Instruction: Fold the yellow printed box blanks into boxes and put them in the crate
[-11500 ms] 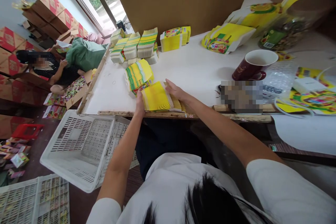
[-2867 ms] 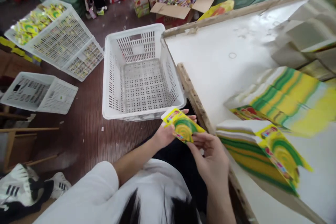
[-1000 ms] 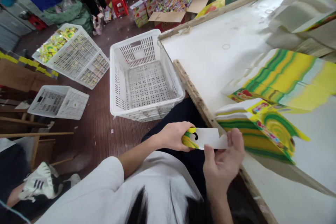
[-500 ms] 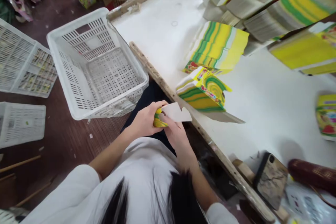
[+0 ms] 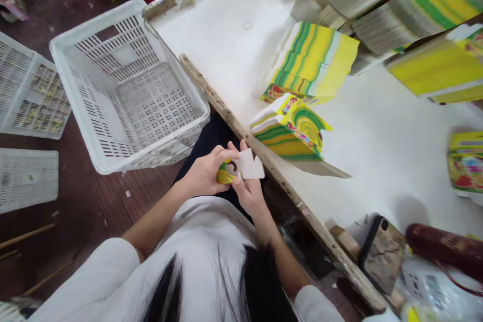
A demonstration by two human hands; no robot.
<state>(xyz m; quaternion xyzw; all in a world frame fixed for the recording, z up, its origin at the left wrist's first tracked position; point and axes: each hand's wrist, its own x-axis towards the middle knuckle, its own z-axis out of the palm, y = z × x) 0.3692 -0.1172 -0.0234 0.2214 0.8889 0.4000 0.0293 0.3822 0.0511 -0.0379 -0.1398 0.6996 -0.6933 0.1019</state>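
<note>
My left hand (image 5: 206, 173) and my right hand (image 5: 247, 193) together hold a small yellow-and-green carton blank (image 5: 241, 167) over my lap, its white inner flap turned up. Both hands are closed on it, the left on its folded yellow end, the right on the white flap. Just right of my hands, near the table's wooden edge, a stack of flat yellow-green cartons (image 5: 289, 128) stands. A bigger fanned stack (image 5: 313, 60) lies behind it on the white table (image 5: 377, 131).
A white slotted basket (image 5: 128, 90) sits on the floor left of the table, with more baskets (image 5: 28, 93) further left. More carton stacks (image 5: 400, 5) line the far table. A phone (image 5: 383, 254) and a dark red cup (image 5: 445, 254) lie at the lower right.
Since one second ago I have kept the one carton in both hands and folded it, the white flap now shorter and upright. The view has swung right along the table.
</note>
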